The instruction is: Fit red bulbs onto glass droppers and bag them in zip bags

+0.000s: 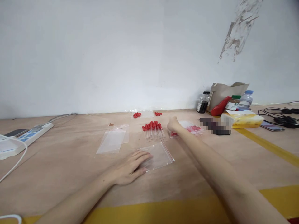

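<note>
My left hand (130, 168) lies with its fingers apart on a clear zip bag (161, 156) with a red seal line, flat on the table. Above this bag, several slim clear droppers with red bulb tops (153, 127) lie side by side, bulbs away from me. My right hand (174, 125) is stretched forward just right of the droppers, its fingers curled in. What it holds, if anything, is hidden. Beside it a clear bag with red pieces (192, 128) is partly covered by my forearm. Left of the droppers lie more clear bags (113, 139).
Small red pieces lie in two groups, one left (137, 115) and one right (158, 114), near the wall. A power strip (35, 137) stands at the left. On the right are a dark bottle (203, 102), a grey bag (224, 93), a yellow tissue pack (247, 120) and a phone (272, 126).
</note>
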Demonstrator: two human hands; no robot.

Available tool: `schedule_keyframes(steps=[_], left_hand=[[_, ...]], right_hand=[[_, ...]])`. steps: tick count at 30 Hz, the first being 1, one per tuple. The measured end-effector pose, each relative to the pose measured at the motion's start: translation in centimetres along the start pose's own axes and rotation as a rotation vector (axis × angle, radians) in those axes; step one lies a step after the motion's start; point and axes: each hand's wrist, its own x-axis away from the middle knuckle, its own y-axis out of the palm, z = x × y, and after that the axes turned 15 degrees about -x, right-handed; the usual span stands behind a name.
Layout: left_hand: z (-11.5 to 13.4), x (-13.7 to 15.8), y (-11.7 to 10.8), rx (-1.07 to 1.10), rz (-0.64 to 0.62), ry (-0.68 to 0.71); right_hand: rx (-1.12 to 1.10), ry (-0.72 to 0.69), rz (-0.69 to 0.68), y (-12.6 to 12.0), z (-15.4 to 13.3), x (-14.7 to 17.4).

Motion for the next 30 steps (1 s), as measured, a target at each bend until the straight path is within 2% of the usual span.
schedule_keyframes(steps=[3, 5, 8, 11, 15, 19, 26, 30], left_hand=[[0.0, -0.8, 0.3, 0.016, 0.010, 0.036], [0.1, -1.2, 0.4, 0.024, 0.055, 0.022], [0.1, -1.3, 0.4, 0.054, 0.145, -0.057], [-0.1, -0.8, 0.4, 0.078, 0.175, -0.111], [-0.7, -0.1, 0.7, 0.073, 0.139, -0.118], [-0.8, 0.0, 0.9, 0.077, 0.104, -0.132], [-0.8, -0.2, 1.1, 0.087, 0.126, -0.130], [-0.9, -0.1, 1.2, 0.080, 0.117, -0.139]], right_hand=[[0.030, 0.050, 0.081, -3.8, 0.2, 1.9], [0.006, 0.068, 0.081, -5.9, 0.9, 4.0], [-0.303, 0.103, -0.021, -7.3, 2.3, 7.4], [-0.495, 0.063, -0.036, -7.0, 3.2, 9.7], [-0.580, 0.015, 0.054, -5.7, 3.7, 10.6], [-0.595, -0.034, 0.086, -4.9, 3.8, 10.7], [-0.559, -0.014, 0.088, -4.9, 3.2, 11.0], [-0.607, -0.056, 0.152, -5.0, 3.3, 10.7]])
